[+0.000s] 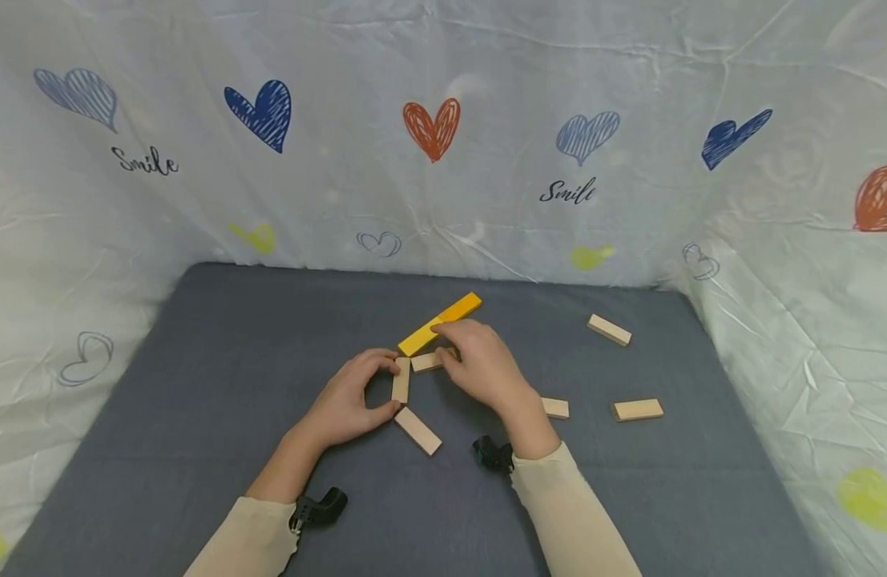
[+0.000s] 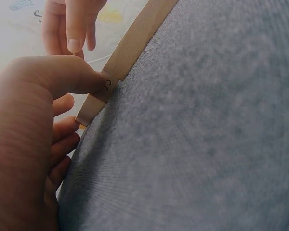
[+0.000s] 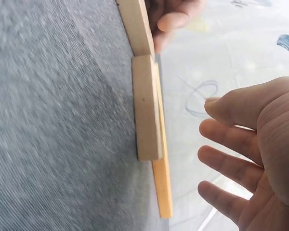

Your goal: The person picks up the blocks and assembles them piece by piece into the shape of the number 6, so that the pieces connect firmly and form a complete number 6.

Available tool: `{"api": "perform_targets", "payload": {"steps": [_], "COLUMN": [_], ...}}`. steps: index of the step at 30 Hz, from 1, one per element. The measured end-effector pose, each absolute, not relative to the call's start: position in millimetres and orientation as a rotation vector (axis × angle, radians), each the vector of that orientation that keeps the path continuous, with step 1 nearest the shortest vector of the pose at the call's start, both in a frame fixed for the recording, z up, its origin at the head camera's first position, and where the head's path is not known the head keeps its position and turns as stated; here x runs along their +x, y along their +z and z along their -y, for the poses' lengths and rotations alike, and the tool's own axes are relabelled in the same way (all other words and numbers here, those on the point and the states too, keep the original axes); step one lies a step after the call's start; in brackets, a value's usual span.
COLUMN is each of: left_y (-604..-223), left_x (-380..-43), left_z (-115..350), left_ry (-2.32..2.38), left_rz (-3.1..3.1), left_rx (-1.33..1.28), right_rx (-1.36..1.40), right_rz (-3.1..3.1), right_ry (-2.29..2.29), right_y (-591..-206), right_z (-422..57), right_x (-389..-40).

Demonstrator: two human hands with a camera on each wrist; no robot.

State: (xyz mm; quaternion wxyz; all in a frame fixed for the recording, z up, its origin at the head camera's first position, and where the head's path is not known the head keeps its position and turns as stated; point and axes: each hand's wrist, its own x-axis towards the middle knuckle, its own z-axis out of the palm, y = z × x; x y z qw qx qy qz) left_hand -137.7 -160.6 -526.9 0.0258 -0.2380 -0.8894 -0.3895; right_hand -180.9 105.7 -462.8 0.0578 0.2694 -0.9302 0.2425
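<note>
My left hand [image 1: 349, 401] pinches a plain wooden block [image 1: 401, 381] lengthwise, thumb at its near end and fingers at its far end. One end of a second plain block [image 1: 418, 431] meets the thumb's end of it, slanting toward me. At its far end lies a third plain block [image 1: 425, 363], partly covered by my right hand [image 1: 482, 365]. Behind that one, a yellow block [image 1: 417, 338] and an orange-yellow block [image 1: 462, 306] lie end to end. The right wrist view shows the right hand's fingers spread, apart from the blocks.
To the right lie loose plain blocks: one [image 1: 610, 329] near the back, one [image 1: 638, 409] farther forward, and one [image 1: 556, 408] partly behind the right forearm. All rest on a dark grey cloth [image 1: 219, 385]. A white curtain [image 1: 486, 208] with printed hearts stands behind it.
</note>
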Motion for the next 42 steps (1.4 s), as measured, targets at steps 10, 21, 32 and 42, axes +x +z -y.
{"api": "perform_targets", "payload": {"steps": [10,21,32,42], "left_y": [-525,-526,-526,-525], "left_x": [-137,-137,-136,-136], "left_z": [159,160,161,160], "left_ry": [-1.201,-1.216,-1.214,-1.206], "left_rz": [2.763,2.793,2.79,2.772], "left_rx": [-0.724,-0.712,-0.716,-0.724], "right_rx": [0.751,0.63,0.457,0.313], "right_rz": [2.798,2.822,2.791,2.735], "right_ry": [0.776,0.808,0.895,0.964], "right_y": [-455,-446,-440,-441], "right_z": [-127,-154,-194,-227], "right_x": [-187,-193,-200,-202]}}
